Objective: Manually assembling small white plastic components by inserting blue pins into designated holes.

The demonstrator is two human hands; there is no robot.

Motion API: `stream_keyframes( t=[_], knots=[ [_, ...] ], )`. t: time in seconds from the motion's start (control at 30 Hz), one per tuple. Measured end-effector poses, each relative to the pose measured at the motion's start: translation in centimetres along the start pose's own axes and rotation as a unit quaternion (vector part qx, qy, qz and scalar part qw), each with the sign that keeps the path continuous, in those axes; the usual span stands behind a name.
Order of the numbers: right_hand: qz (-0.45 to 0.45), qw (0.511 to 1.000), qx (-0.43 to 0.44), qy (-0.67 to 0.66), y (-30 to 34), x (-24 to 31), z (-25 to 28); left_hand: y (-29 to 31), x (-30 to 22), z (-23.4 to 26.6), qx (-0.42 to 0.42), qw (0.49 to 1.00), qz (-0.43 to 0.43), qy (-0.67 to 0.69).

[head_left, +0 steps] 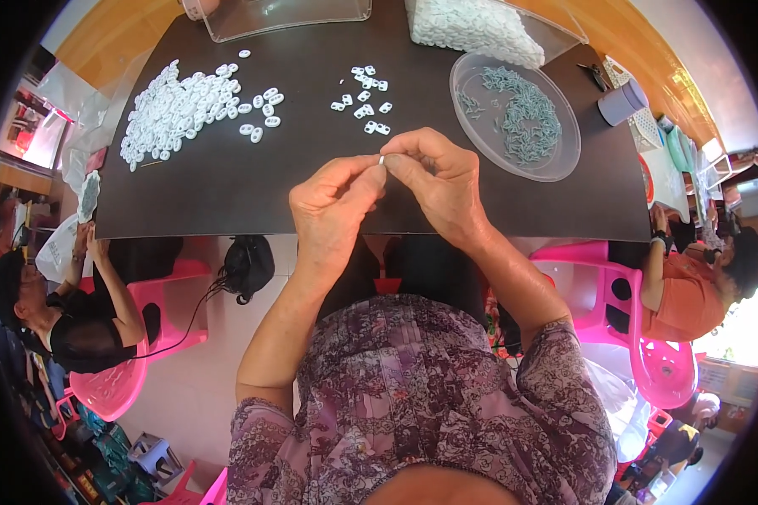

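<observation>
Over the table's near edge, my left hand (330, 206) and my right hand (442, 187) meet with fingertips pinched together. Between them is a small white piece (382, 159), mostly covered by the fingers, so its exact shape cannot be made out. Just beyond my hands lies a loose group of small white pieces with dark holes (365, 110). To the left spreads a large pile of white oval pieces (177, 109), with several strays at its right side. Right of my hands, a round clear plastic tray (473, 137) holds many tiny grey-green pieces (531, 126).
On the dark table (295, 189), a clear bin of white pieces (472, 29) stands at the far right and another clear bin (286, 18) at the far left. A lavender cup (621, 103) stands at the right edge. People sit on pink chairs either side.
</observation>
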State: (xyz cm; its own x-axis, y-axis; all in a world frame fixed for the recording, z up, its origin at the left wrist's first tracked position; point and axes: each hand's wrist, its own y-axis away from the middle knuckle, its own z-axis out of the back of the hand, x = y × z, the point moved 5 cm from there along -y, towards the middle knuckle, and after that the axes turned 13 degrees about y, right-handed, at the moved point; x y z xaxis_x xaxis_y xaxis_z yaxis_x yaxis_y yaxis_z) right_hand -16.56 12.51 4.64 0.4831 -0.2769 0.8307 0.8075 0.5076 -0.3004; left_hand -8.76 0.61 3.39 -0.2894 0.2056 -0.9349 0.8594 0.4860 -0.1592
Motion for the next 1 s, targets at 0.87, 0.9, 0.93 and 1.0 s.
stream_keyframes(
  t=[0.87, 0.9, 0.93, 1.0],
  knots=[
    [-0.019, 0.998, 0.038, 0.049, 0.7, -0.9, -1.5, 0.8, 2.6, 2.0, -0.049, 0.977, 0.140, 0.155],
    [-0.019, 0.998, 0.041, 0.048, 0.6, -0.8, -1.3, 0.7, 2.7, 2.1, -0.051, 0.976, 0.141, 0.155],
    [-0.032, 0.998, 0.057, 0.017, 0.5, -0.8, -1.2, 0.6, 2.7, 2.2, -0.052, 0.973, 0.142, 0.175],
    [-0.048, 0.996, 0.072, -0.014, 0.4, -0.7, -1.3, 0.7, 2.8, 2.3, -0.053, 0.968, 0.146, 0.196]
  ],
)
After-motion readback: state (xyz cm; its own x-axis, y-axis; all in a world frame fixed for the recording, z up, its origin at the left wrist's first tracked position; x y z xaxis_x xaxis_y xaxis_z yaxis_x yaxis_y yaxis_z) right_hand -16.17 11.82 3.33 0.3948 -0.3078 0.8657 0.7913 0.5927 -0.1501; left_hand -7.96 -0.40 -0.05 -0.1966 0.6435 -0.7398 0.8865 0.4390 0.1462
